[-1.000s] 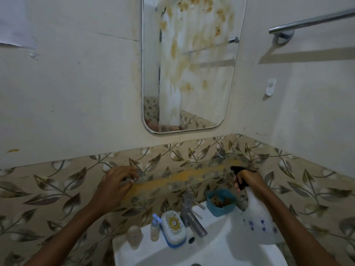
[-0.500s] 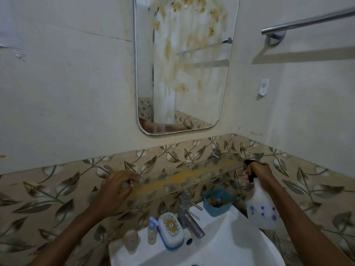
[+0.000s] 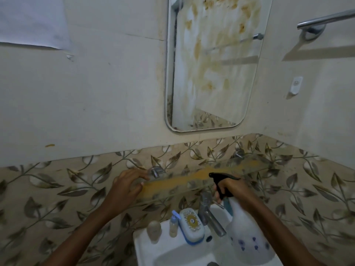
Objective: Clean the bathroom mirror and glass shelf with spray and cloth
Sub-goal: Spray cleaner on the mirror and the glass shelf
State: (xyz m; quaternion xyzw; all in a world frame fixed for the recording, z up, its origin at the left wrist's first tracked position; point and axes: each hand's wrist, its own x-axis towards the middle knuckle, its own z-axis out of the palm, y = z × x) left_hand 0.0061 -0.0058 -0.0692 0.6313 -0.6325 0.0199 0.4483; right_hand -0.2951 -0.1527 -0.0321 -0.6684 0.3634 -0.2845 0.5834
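Note:
A mirror point(image 3: 213, 70) with rounded corners hangs on the wall, blotched with brown-yellow stains. Below it runs a glass shelf point(image 3: 201, 176) smeared with an orange streak. My left hand point(image 3: 127, 186) rests at the shelf's left end beside a chrome bracket point(image 3: 155, 172), fingertips on the glass edge. My right hand point(image 3: 228, 188) grips the black trigger head of a white spray bottle point(image 3: 247, 235) with blue flower marks, its nozzle pointing left over the middle of the shelf. No cloth is in view.
A white sink point(image 3: 163, 250) with a chrome tap point(image 3: 209, 214) stands below the shelf. On its rim sit a soap case point(image 3: 191, 225), a small pump bottle point(image 3: 173, 223) and a roll-on point(image 3: 153, 230). A towel rail point(image 3: 326, 20) is at the upper right.
My right hand has carried the spray bottle left from the shelf's right end to its middle, in front of the blue container. My left hand stays at the shelf's left end.

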